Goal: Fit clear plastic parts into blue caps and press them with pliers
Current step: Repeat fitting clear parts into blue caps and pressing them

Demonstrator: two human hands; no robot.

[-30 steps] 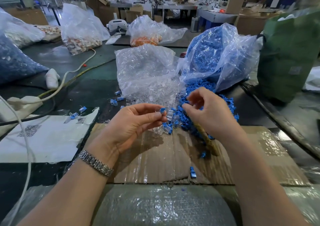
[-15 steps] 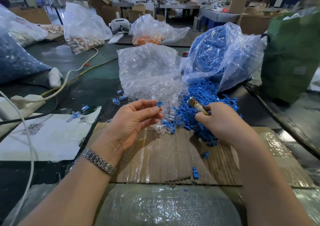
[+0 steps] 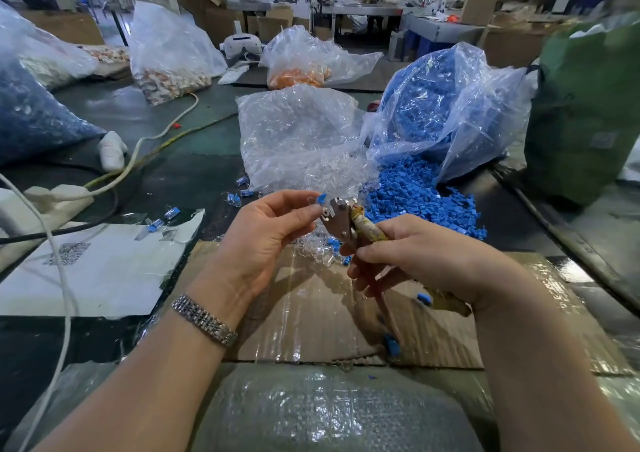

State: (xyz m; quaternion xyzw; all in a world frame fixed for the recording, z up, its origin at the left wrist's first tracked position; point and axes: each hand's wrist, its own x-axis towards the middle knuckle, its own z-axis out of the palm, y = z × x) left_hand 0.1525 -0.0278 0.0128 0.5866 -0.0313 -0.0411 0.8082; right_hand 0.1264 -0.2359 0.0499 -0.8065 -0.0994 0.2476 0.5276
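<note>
Over taped cardboard (image 3: 311, 313): left hand (image 3: 266, 240) pinching one blue cap (image 3: 321, 198), right hand's (image 3: 426, 261) grip around one pliers (image 3: 341, 221).

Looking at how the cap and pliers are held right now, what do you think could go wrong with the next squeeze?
1. The left hand pinches the small blue cap right beside the head of the pliers, so a fingertip might get nipped.
2. The cap is held only by its edge; it could slip or sit crooked and press badly.
3. The right hand grips the handles over loose clear parts; a dropped piece could be lost among them.
</note>
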